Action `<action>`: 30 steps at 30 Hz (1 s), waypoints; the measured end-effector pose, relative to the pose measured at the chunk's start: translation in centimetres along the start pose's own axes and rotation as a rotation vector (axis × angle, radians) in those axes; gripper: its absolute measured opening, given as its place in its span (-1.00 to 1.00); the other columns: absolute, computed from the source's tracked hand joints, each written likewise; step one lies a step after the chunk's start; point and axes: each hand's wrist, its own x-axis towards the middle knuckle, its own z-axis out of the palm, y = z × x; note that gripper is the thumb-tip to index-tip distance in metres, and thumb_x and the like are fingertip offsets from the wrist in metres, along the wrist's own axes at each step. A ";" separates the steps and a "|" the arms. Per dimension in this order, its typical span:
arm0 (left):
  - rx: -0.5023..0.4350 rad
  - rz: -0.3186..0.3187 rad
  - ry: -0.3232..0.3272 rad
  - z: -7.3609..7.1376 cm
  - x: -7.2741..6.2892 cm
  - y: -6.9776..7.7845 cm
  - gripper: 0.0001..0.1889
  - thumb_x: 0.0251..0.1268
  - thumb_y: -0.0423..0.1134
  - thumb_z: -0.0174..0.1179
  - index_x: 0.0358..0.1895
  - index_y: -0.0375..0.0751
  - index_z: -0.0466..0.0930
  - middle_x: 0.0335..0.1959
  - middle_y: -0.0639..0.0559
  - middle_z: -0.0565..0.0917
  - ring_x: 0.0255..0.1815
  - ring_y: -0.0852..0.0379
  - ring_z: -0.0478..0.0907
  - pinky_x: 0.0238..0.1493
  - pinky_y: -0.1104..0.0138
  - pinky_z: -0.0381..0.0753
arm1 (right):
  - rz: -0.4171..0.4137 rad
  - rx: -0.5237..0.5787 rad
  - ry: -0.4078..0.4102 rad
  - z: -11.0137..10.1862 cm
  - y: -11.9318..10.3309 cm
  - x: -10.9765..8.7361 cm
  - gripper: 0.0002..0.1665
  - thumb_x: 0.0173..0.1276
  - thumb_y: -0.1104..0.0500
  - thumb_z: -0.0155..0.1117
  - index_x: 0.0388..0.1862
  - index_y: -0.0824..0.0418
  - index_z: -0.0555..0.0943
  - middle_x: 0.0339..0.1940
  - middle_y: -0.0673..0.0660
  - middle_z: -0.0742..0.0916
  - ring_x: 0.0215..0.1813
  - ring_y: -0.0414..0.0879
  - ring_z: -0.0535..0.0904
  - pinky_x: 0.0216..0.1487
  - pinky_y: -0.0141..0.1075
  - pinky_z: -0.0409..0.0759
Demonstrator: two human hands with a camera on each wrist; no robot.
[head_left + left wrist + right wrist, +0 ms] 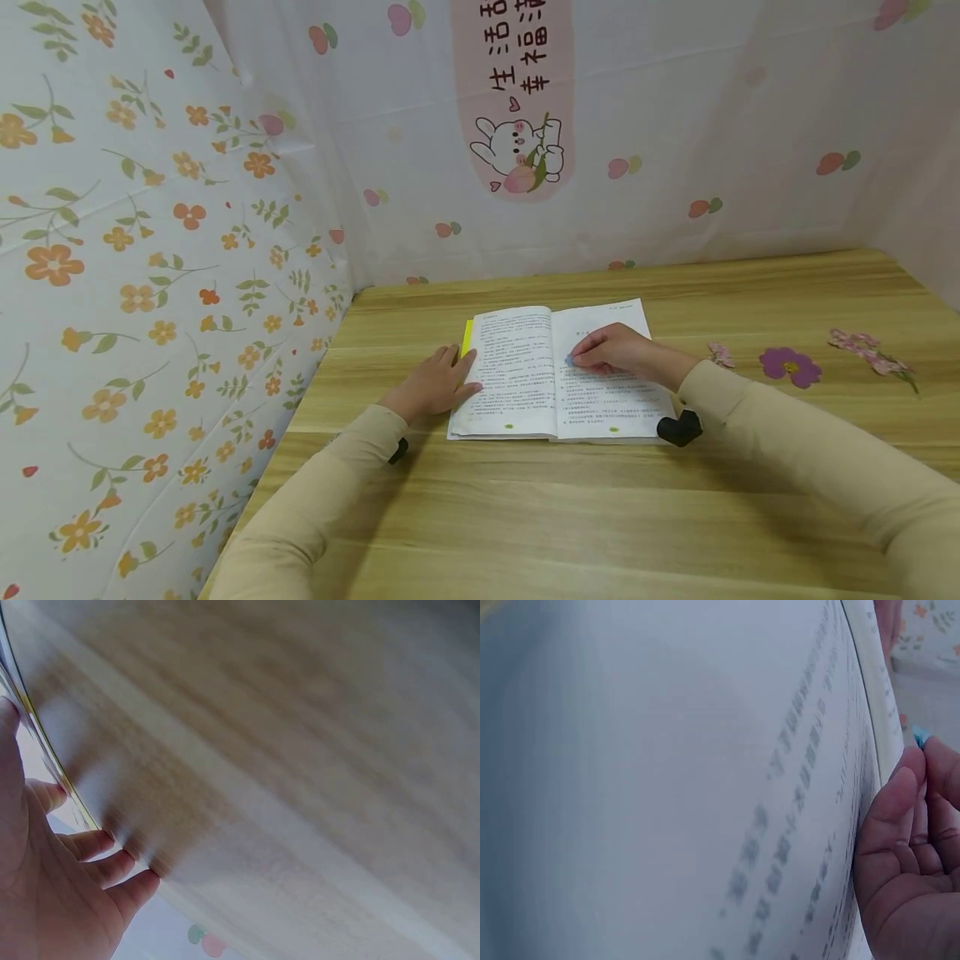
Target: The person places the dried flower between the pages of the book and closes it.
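Pale-blue, a small piece point(569, 360) was pinched by the right hand point(613, 350) over the open book point(525, 385); the left hand point(435, 385), fingers extended, touched its nine-o'clock edge.

Here's the book point(517, 396), lying open on the table point(600, 508), printed pages up, yellow peeking out at its left edge, and the blue piece point(569, 361), tiny, pinched by the right hand point(611, 348) over the right page, near the fold!
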 end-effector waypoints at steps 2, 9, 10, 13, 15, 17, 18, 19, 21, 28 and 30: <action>0.003 0.002 0.001 0.0 0.0 0.0 -0.27 0.53 0.20 -0.22 0.53 -0.26 0.05 0.40 -0.39 0.19 0.41 -0.23 0.17 0.32 0.06 0.27 | 0.003 -0.041 0.012 0.3 0.0 0.2 -0.75 0.26 0.22 0.41 -0.13 0.34 0.70 -0.39 0.07 0.71 -0.41 -0.13 0.48 -0.38 -0.34 0.47; 0.003 0.009 0.003 -0.1 0.0 0.0 -0.27 0.53 0.19 -0.21 0.52 -0.29 0.06 0.40 -0.42 0.19 0.40 -0.25 0.17 0.32 0.04 0.27 | -0.032 -0.152 0.029 1.2 -0.1 0.5 -0.80 0.26 0.23 0.39 -0.19 0.33 0.72 -0.39 0.09 0.70 -0.41 -0.12 0.48 -0.39 -0.34 0.49; 0.004 0.010 0.004 -0.1 0.1 0.0 -0.27 0.53 0.19 -0.21 0.52 -0.29 0.06 0.40 -0.42 0.19 0.40 -0.25 0.17 0.32 0.04 0.27 | -0.039 -0.165 0.035 1.3 -0.1 0.5 -0.81 0.26 0.23 0.39 -0.21 0.33 0.72 -0.40 0.09 0.70 -0.42 -0.11 0.48 -0.39 -0.34 0.50; 0.013 0.006 0.000 -0.1 0.0 0.0 -0.27 0.53 0.19 -0.22 0.52 -0.28 0.05 0.40 -0.41 0.19 0.40 -0.24 0.18 0.32 0.05 0.28 | -0.049 -0.197 0.052 1.6 0.0 0.5 -0.84 0.25 0.24 0.40 -0.24 0.31 0.72 -0.41 0.09 0.69 -0.40 -0.12 0.50 -0.38 -0.34 0.53; 0.019 0.002 0.000 0.0 0.0 0.0 -0.27 0.53 0.20 -0.22 0.52 -0.27 0.05 0.40 -0.40 0.20 0.40 -0.23 0.18 0.31 0.06 0.29 | -0.061 -0.215 0.057 1.7 0.1 0.4 -0.84 0.25 0.24 0.40 -0.24 0.31 0.72 -0.38 0.09 0.70 -0.39 -0.12 0.52 -0.37 -0.33 0.55; 0.015 -0.001 -0.001 0.0 0.0 0.0 -0.27 0.53 0.20 -0.22 0.52 -0.27 0.05 0.40 -0.40 0.19 0.40 -0.23 0.18 0.32 0.06 0.28 | -0.057 -0.213 0.065 1.7 0.1 0.3 -0.84 0.25 0.24 0.40 -0.23 0.30 0.72 -0.36 0.09 0.71 -0.38 -0.12 0.53 -0.35 -0.34 0.56; 0.012 -0.001 -0.001 0.0 0.0 0.1 -0.27 0.53 0.20 -0.22 0.52 -0.27 0.05 0.40 -0.40 0.19 0.40 -0.24 0.18 0.32 0.05 0.28 | -0.061 -0.217 0.065 1.7 0.1 0.2 -0.83 0.25 0.23 0.40 -0.22 0.31 0.72 -0.34 0.09 0.72 -0.37 -0.13 0.54 -0.34 -0.33 0.57; 0.010 -0.001 -0.003 -0.1 0.0 0.1 -0.27 0.53 0.20 -0.22 0.52 -0.27 0.05 0.40 -0.40 0.19 0.40 -0.24 0.17 0.32 0.05 0.28 | -0.064 -0.218 0.064 1.7 0.1 0.2 -0.83 0.26 0.23 0.40 -0.21 0.31 0.72 -0.32 0.09 0.72 -0.36 -0.13 0.54 -0.34 -0.33 0.57; 0.006 -0.001 -0.008 -0.2 0.0 0.1 -0.27 0.53 0.19 -0.22 0.53 -0.27 0.04 0.40 -0.40 0.19 0.40 -0.24 0.17 0.32 0.05 0.28 | -0.070 -0.223 0.054 1.6 -0.1 0.0 -0.81 0.28 0.23 0.38 -0.18 0.32 0.72 -0.29 0.10 0.73 -0.35 -0.13 0.55 -0.32 -0.32 0.58; 0.006 -0.007 -0.007 -0.4 -0.1 0.2 -0.26 0.53 0.20 -0.21 0.53 -0.26 0.05 0.40 -0.39 0.19 0.41 -0.23 0.17 0.32 0.05 0.27 | -0.118 -0.285 0.057 0.4 -1.0 -0.9 -0.72 0.33 0.21 0.34 -0.06 0.36 0.68 -0.18 0.14 0.73 -0.33 -0.07 0.53 -0.31 -0.28 0.58; 0.010 -0.010 -0.006 -0.3 -0.1 0.2 -0.26 0.53 0.21 -0.22 0.53 -0.25 0.05 0.40 -0.38 0.19 0.41 -0.23 0.17 0.32 0.05 0.27 | -0.139 -0.302 0.072 -0.3 -1.1 -1.1 -0.69 0.34 0.21 0.33 -0.02 0.38 0.67 -0.15 0.16 0.73 -0.29 -0.04 0.55 -0.27 -0.26 0.58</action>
